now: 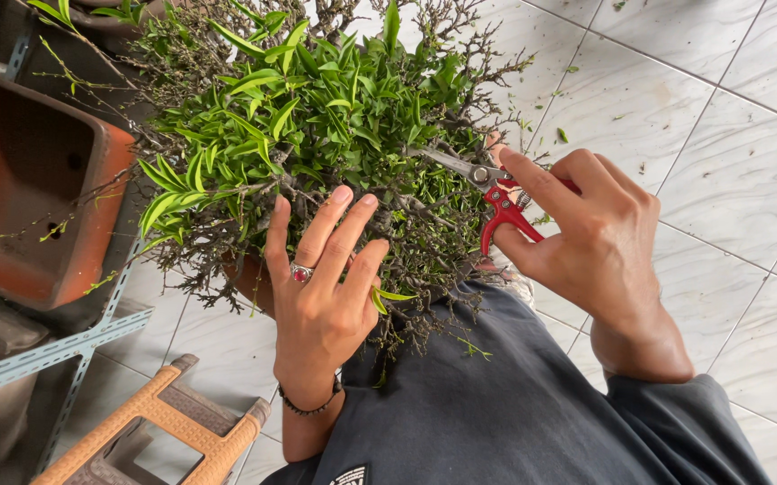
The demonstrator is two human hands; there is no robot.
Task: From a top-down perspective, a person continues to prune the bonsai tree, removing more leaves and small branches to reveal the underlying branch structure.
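A: Report the position and state of the right hand [600,242].

B: It is closed around the red handles of a pair of pruning shears [496,193]. The index finger lies extended along the top. The metal blades point left into the foliage, slightly parted.

A: And the left hand [321,287]?

B: It is open, fingers spread and pointing up, and grips nothing. The fingertips press against the twigs at the near side of the plant. A ring sits on one finger; a dark bracelet sits at the wrist.

A: Locate the plant.

B: The small bushy tree [317,126], with narrow green leaves and bare brown twigs, stands directly ahead of both hands, above the person's dark-clothed lap.

A: Surroundings?

B: An empty terracotta pot [34,193] lies at left on a metal rack [47,355]. A brown plastic stool [168,422] stands below. The floor is white tile [721,117].
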